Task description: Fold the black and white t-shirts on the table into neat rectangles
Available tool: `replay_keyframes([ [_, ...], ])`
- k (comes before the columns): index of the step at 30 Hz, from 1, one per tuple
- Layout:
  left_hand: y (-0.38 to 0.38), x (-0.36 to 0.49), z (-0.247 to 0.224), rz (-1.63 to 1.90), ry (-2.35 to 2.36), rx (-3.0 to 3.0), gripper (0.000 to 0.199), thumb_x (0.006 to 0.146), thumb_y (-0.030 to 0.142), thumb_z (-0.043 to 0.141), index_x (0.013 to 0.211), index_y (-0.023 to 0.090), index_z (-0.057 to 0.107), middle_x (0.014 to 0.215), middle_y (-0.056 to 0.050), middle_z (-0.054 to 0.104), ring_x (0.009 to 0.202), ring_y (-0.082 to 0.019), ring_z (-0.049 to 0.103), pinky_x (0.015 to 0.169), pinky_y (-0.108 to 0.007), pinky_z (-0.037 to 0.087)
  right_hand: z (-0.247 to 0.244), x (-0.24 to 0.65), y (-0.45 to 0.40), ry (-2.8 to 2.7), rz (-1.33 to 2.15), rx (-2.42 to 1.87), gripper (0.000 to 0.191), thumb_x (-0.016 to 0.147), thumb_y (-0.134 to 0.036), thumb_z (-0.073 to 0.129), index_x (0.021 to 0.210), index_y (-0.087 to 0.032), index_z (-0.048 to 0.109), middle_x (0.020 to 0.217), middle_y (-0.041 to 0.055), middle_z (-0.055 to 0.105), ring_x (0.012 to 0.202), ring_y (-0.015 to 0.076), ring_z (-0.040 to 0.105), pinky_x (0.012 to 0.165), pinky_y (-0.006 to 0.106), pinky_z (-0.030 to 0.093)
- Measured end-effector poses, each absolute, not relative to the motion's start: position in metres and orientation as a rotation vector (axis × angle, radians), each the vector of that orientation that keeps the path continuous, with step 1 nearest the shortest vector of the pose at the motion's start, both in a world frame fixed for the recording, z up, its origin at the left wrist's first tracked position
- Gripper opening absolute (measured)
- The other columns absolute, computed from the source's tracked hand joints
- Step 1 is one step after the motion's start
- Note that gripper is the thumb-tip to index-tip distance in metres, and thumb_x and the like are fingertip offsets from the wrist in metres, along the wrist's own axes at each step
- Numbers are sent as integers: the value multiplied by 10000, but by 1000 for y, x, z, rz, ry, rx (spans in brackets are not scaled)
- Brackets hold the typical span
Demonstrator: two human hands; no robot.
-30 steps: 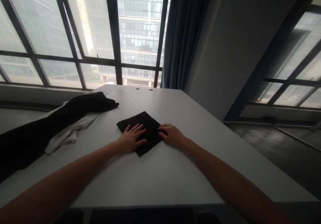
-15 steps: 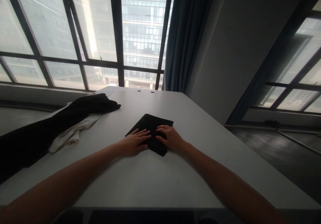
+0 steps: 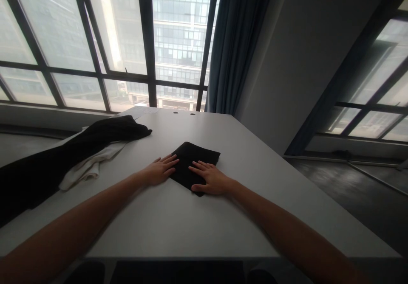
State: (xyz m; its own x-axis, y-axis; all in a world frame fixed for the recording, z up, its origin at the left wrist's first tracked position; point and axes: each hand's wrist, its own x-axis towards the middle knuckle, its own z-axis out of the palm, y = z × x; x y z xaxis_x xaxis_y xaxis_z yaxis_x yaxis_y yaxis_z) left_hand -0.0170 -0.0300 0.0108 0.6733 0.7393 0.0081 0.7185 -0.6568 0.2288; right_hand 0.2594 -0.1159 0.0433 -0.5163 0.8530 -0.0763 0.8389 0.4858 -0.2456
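Observation:
A folded piece of black cloth (image 3: pixel 197 151) lies flat on the white table (image 3: pixel 178 229) in front of me. My left hand (image 3: pixel 159 169) rests at its left edge, fingers stretched out and fingertips on the fabric. Flat across the cloth's right side lies my right hand (image 3: pixel 208 178), with its fingers spread and its thumb near the front corner. Neither hand grips the fabric. Parts of the right edge and front corner are covered by the right hand.
On the table's left side, a long black garment (image 3: pixel 95 137) is draped over a cream-coloured cloth (image 3: pixel 86 171). White paper (image 3: pixel 137 112) lies at the far left corner. Beyond the table are windows, a blue curtain (image 3: pixel 236 50) and a grey wall (image 3: pixel 296 54).
My left hand has slid left to the cloth's edge. My right hand has shifted slightly left and nearer to me, its fingers now flatter. The view has tilted slightly.

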Motion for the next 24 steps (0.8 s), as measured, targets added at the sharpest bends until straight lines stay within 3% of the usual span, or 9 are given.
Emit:
replay_keyframes([
  [6, -24, -28, 8, 185, 1438, 2571, 776, 1001, 611, 257, 1648, 184, 212, 1686, -96, 206, 1567, -271, 171, 1257, -488, 158, 40, 289, -92, -2498, 423, -1797, 1020, 838, -902, 349, 1635, -272, 265, 1717, 29, 109, 1581, 320, 59, 1261, 509, 95],
  [10, -22, -31, 8, 76, 1417, 2626, 758, 1004, 590, 228, 1618, 152, 309, 1683, -118, 217, 1571, -266, 153, 1257, -489, 148, 30, 343, -63, -2214, 381, -2117, 1029, 842, -891, 362, 1638, -247, 260, 1721, 51, 108, 1581, 322, 55, 1256, 500, 128],
  [14, -22, -31, 8, 85, 1405, 2667, 741, 1003, 596, 233, 1587, 165, 387, 1673, -133, 245, 1563, -280, 182, 1248, -502, 177, 21, 417, -49, -1814, 324, -2406, 1049, 840, -895, 330, 1636, -215, 265, 1717, 115, 113, 1565, 403, 73, 1209, 643, 158],
  [19, -22, -33, 8, 83, 1371, 2683, 741, 1008, 603, 234, 1589, 167, 383, 1672, -142, 245, 1560, -286, 190, 1246, -501, 187, 9, 504, -57, -1323, 139, -2629, 1028, 851, -876, 307, 1606, -180, 354, 1687, 185, 215, 1535, 465, 156, 1171, 701, 194],
  [24, -19, -36, 6, 109, 1352, 2685, 733, 1011, 606, 242, 1583, 174, 394, 1669, -149, 258, 1555, -295, 208, 1244, -509, 188, -2, 546, -63, -1203, 70, -2618, 1030, 846, -868, 322, 1588, -155, 389, 1670, 200, 255, 1524, 478, 172, 1168, 710, 196],
])
